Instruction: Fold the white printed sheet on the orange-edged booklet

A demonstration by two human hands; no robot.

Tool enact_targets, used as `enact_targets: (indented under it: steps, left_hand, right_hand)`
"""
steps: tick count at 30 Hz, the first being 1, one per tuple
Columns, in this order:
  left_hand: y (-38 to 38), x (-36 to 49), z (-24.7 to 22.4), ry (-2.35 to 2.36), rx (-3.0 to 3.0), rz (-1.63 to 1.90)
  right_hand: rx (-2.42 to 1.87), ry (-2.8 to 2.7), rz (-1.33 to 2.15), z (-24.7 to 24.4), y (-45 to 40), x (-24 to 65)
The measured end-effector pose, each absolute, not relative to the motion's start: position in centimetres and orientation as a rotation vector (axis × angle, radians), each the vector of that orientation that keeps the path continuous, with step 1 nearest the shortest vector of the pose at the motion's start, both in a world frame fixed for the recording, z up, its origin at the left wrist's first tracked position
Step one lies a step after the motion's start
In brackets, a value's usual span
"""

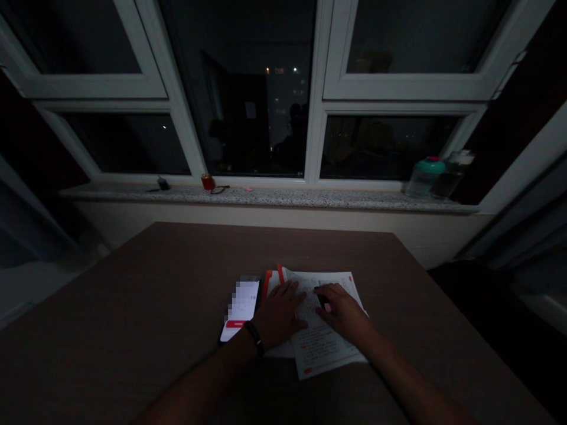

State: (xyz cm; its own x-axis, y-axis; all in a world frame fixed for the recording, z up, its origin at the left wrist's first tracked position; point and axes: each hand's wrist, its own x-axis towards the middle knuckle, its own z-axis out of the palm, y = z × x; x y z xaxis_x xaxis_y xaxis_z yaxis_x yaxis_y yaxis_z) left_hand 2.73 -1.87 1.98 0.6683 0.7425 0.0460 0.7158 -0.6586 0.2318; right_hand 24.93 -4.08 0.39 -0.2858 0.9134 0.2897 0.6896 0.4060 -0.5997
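A printed booklet (pixel 323 348) with orange-red markings lies open on the table, its left page partly lifted or folded. My left hand (pixel 281 316), with a dark band on its wrist, rests on the booklet, fingers spread and flat. My right hand (pixel 343 310) is over the right part of the page, fingers curled round a small black-and-pink object (pixel 326 306); its kind is too dark to make out. Just left of my left hand lies a phone (pixel 241 304) with a lit screen and a red bar, part of it blurred out.
The brown table (pixel 177 283) stretches around the booklet. Behind it, a speckled windowsill (pixel 283 198) bears a red jar (pixel 207 182), a small dark bottle (pixel 163 183) and a clear bottle with a teal lid (pixel 424 177). Another clear bottle (pixel 452 174) stands beside that one.
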Motion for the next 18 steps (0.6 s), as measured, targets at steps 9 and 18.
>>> enact_targets:
  steps: [9, 18]
  left_hand:
    - [-1.8, 2.6, 1.8, 1.18, 2.686, 0.232]
    - [-2.0, 2.9, 2.6, 1.223, 2.665, 0.155]
  right_hand:
    - [-1.407, -2.035, 0.47, 0.3, -4.0, 25.0]
    - [-1.601, -1.981, 0.383, 0.4, -4.1, 26.0]
